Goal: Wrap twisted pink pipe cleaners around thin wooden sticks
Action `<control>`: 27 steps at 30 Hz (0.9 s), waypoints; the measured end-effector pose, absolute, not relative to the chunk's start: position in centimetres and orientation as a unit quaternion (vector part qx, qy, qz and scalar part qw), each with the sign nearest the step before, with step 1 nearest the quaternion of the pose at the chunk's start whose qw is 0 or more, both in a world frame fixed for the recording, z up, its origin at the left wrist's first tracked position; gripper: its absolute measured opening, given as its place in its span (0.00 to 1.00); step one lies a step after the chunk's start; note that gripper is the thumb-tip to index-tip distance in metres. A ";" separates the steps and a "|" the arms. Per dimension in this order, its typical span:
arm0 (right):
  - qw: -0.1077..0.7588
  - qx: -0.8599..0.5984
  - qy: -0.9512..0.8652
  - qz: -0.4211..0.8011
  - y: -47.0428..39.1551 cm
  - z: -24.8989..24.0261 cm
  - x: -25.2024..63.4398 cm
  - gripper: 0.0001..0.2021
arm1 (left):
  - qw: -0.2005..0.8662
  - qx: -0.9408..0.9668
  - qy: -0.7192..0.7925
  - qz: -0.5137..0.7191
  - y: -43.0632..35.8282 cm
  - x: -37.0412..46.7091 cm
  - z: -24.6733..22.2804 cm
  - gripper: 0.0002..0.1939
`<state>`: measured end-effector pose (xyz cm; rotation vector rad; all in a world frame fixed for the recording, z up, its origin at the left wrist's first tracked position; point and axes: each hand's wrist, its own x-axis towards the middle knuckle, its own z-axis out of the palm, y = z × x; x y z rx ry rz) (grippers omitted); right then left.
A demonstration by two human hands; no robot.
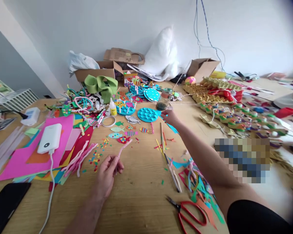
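My left hand (109,171) is closed around a pale pink pipe cleaner (124,147), whose free end sticks up and to the right. My right hand (171,116) is stretched far forward, its fingers drawn together just below a glass jar (164,99) with dark contents. What those fingers hold, if anything, is too small to make out. Left of this hand lies a blue disc (147,114) covered with scalloped shapes. Several patterned paper fish, among them a pink striped fish (131,133), lie between my hands and the disc.
Red-handled scissors (191,214) lie at the front, near paper scraps (202,182) and a paintbrush (172,175). On the left are a white power bank (49,138), coloured sheets and a black phone (8,201). A glue bottle (112,108) stands upright. Egg cartons (244,118) occupy the right.
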<state>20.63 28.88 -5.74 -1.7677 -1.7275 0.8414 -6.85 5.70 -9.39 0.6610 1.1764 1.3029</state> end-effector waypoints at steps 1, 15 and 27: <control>0.255 -0.643 -0.647 0.319 27.1 -5.0 21.0 0.04 | 0.595 0.282 0.504 0.559 5.7 -6.9 -9.4 0.14; 0.042 -0.647 -0.715 0.262 12.5 -3.1 22.0 0.11 | 0.608 0.290 0.473 0.568 5.3 -6.2 -9.4 0.13; 0.008 -0.735 -0.663 0.141 20.6 -7.8 19.0 0.09 | 0.612 0.314 0.478 0.546 5.7 -6.9 -9.5 0.17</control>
